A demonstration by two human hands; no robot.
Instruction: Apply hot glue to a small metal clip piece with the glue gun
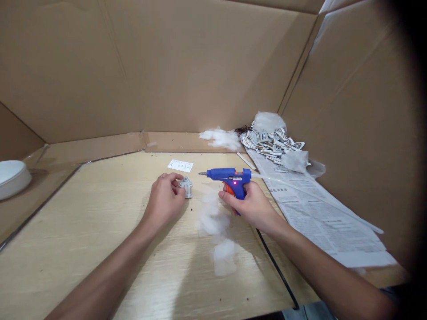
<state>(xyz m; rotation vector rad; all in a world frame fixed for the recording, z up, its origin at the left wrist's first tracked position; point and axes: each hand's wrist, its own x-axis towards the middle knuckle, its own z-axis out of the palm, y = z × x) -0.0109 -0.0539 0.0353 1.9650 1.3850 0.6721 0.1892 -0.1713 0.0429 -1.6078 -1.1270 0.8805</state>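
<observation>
My right hand (251, 204) is wrapped around the handle of a blue glue gun (222, 174) with an orange trigger and a small lit red light. Its metal nozzle points left, and a long clear glue stick (316, 198) sticks out behind it. Pinched in the fingers of my left hand (166, 195) is a small grey-white flat house-shaped piece (187, 187), a short gap left of the nozzle. Between the two arms, thin tufts of white stuffing (213, 222) lie on the table. A small white printed card (180, 166) rests beyond my left hand.
Newspaper (307, 213) on the right bears a heap of small flat cut-out pieces (271, 144) and plastic bags. More white fluff (222, 138) sits at the back. A white round dish (13, 180) stands far left. Cardboard walls (200, 66) surround the table; a black cord (278, 269) runs toward me.
</observation>
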